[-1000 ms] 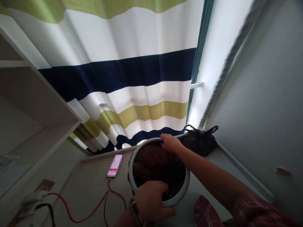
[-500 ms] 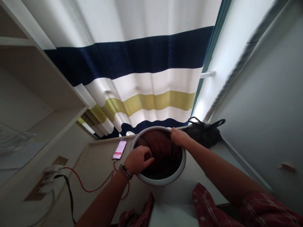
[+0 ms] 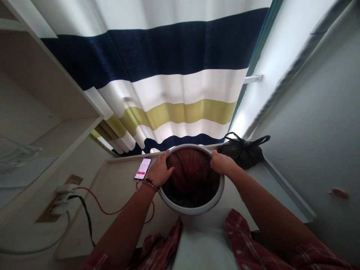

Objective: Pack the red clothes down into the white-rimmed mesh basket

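Fingers (image 3: 162, 159) grip bin rim (image 3: 194, 211); bag (image 3: 244, 154) near.

Bin (image 3: 194, 211): round, pale grey rim, mouth facing up toward camera. Liner (image 3: 194, 176) inside: thin, dark, wrinkled, reddish on far wall. Bin over pale worktop (image 3: 112, 180).

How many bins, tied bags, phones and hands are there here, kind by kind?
Bin: 1
Tied bag: 1
Phone: 1
Hands: 2 (left hand, right hand)
Total: 5
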Demonstrator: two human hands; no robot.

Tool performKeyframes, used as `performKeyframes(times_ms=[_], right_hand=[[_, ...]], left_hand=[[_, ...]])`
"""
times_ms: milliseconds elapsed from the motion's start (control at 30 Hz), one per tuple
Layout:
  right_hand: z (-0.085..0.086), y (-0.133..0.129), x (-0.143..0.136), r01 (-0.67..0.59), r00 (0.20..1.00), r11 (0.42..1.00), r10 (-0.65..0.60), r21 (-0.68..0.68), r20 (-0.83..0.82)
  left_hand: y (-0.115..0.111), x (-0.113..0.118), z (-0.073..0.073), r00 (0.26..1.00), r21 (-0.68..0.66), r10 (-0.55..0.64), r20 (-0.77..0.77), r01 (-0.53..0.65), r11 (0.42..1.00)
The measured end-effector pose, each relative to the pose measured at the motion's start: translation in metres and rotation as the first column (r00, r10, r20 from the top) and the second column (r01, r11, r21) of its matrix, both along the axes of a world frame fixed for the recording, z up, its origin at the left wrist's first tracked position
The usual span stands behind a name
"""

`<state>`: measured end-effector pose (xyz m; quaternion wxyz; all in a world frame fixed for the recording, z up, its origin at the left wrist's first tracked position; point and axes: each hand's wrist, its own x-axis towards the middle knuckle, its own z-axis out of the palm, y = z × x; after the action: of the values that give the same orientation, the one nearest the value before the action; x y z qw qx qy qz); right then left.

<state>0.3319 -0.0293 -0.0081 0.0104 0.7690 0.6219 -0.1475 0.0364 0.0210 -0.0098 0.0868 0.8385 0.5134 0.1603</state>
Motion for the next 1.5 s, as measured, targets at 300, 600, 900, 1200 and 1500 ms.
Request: performKeyframes(times_ms=[300,600,900,1200,1500], right_hand=[[0.008,0.03,-0.027,-0.215,0.976,0.975,0.212,0.056,0.052],[0.001,0.062,-0.037,-0.311,0.95,0.948,0.309,0.066,0.042],[-0.004,0.057,-0.033,-0.319,0.948,0.943,0.316,0.091,0.042],[-0.006,0.055,-0.034,-0.328,0.945,0.937,0.325,0.122,0.043],[0.034,0.013,-0.078,-0.589,0.78,0.699,0.623,0.407,0.06]], left_hand=[[0.035,0.01,0.012,0.985,-0.199,-0.07,-0.158,0.038,0.979],[0.025,0.02,0.024,0.964,-0.249,-0.254,0.084,0.267,0.931],[0.029,0.019,0.014,0.982,-0.225,-0.184,0.051,0.191,0.956],[0.031,0.019,0.004,0.99,-0.189,-0.106,-0.096,0.086,0.978],[0.027,0.019,0.006,0.986,-0.17,-0.146,-0.081,0.13,0.977]])
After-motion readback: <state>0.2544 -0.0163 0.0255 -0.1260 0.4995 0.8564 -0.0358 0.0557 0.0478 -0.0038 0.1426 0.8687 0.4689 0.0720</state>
